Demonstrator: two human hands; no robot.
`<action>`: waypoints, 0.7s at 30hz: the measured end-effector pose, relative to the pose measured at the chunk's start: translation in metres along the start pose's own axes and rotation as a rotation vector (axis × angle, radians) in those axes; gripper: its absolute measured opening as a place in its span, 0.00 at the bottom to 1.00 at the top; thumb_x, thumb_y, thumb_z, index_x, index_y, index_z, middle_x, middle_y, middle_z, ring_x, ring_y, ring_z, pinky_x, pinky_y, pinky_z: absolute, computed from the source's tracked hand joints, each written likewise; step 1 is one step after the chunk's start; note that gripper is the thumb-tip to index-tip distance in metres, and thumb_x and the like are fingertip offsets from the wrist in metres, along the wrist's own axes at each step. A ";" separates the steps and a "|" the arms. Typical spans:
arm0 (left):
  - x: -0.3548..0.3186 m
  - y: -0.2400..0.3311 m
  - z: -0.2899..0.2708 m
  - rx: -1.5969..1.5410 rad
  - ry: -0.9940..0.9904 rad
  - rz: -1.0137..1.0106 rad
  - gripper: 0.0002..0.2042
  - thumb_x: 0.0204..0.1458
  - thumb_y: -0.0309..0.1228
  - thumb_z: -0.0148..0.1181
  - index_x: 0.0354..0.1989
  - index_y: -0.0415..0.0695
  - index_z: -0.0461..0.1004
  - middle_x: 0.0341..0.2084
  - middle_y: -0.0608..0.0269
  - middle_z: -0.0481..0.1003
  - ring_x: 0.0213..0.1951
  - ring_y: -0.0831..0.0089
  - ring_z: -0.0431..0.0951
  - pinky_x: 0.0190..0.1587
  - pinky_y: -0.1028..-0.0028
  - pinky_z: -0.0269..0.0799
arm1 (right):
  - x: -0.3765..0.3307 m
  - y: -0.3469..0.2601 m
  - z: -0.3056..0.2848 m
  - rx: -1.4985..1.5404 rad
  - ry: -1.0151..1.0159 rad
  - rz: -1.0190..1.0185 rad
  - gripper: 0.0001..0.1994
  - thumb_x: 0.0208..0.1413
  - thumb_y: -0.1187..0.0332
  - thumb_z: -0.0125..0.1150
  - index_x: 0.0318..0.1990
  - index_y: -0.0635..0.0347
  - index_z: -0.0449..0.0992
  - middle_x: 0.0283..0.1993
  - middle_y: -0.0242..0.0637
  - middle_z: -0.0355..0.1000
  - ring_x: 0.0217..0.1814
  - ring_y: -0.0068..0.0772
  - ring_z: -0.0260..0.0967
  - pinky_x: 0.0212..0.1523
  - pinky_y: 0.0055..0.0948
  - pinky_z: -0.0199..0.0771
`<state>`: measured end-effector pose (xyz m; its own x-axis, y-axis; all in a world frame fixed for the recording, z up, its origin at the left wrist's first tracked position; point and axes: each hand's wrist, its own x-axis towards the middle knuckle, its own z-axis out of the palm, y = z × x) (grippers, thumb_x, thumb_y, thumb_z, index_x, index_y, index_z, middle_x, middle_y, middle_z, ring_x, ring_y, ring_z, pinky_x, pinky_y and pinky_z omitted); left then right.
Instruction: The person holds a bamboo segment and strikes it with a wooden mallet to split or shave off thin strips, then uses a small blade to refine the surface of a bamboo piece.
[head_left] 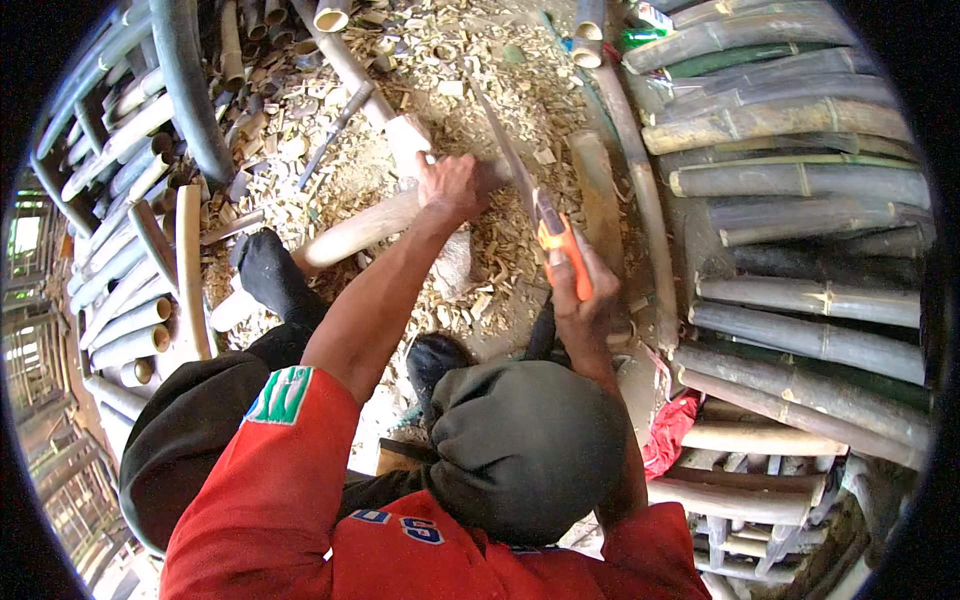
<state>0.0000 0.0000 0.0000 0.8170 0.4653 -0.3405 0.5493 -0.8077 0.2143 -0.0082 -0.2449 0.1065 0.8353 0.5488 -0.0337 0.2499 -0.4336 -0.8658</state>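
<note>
Bamboo pole (365, 228), pale and peeled, lies slanted near the middle of the ground, from about 8 o'clock toward 1 o'clock. The person's left hand (452, 187) is closed over it. The right hand (585, 290), at about 3 o'clock from the left, grips the orange handle of a saw (530, 195), whose blade points toward 11 o'clock. Wood chips (470, 70) cover the ground, and dark bamboo stems (800, 180) are stacked at 3 o'clock.

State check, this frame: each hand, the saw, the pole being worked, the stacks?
left hand: pressed on the pale bamboo pole, holding it down
right hand: closed round the orange saw handle
handsaw: blade laid across the pole
pale bamboo pole: lying flat
bamboo stacks: lying piled
wood chips: scattered on ground
</note>
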 end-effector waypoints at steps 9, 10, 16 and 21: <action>-0.011 0.001 -0.007 -0.096 0.099 0.071 0.33 0.41 0.43 0.77 0.59 0.50 0.74 0.54 0.49 0.77 0.58 0.56 0.75 0.70 0.43 0.53 | -0.224 -0.035 -0.169 -0.188 0.290 0.134 0.25 0.64 0.56 0.57 0.62 0.66 0.73 0.46 0.43 0.80 0.43 0.34 0.79 0.42 0.31 0.78; -0.004 -0.002 -0.012 -0.232 0.092 0.094 0.37 0.39 0.43 0.78 0.61 0.49 0.72 0.56 0.49 0.76 0.60 0.56 0.74 0.69 0.45 0.56 | -0.248 -0.026 -0.181 -0.268 0.291 0.121 0.26 0.63 0.57 0.58 0.62 0.65 0.72 0.46 0.43 0.81 0.40 0.35 0.80 0.39 0.32 0.78; -0.001 -0.133 -0.092 -0.457 0.417 0.333 0.20 0.46 0.36 0.77 0.47 0.41 0.82 0.44 0.56 0.83 0.47 0.64 0.82 0.55 0.65 0.77 | -0.343 0.065 -0.173 -0.565 0.134 -0.063 0.34 0.48 0.74 0.65 0.66 0.64 0.67 0.56 0.55 0.75 0.52 0.50 0.78 0.52 0.41 0.77; -0.088 -0.181 -0.315 -0.302 0.800 0.448 0.13 0.55 0.33 0.68 0.47 0.43 0.82 0.43 0.61 0.84 0.43 0.70 0.83 0.46 0.71 0.78 | -0.379 0.098 -0.172 -0.655 -0.010 0.363 0.29 0.45 0.72 0.65 0.59 0.63 0.70 0.43 0.56 0.74 0.44 0.60 0.72 0.43 0.54 0.70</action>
<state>-0.1157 0.2191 0.2796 0.7781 0.3361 0.5307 0.0881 -0.8949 0.4376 -0.2164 -0.6185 0.1203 0.9170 0.2952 -0.2684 0.2024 -0.9239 -0.3249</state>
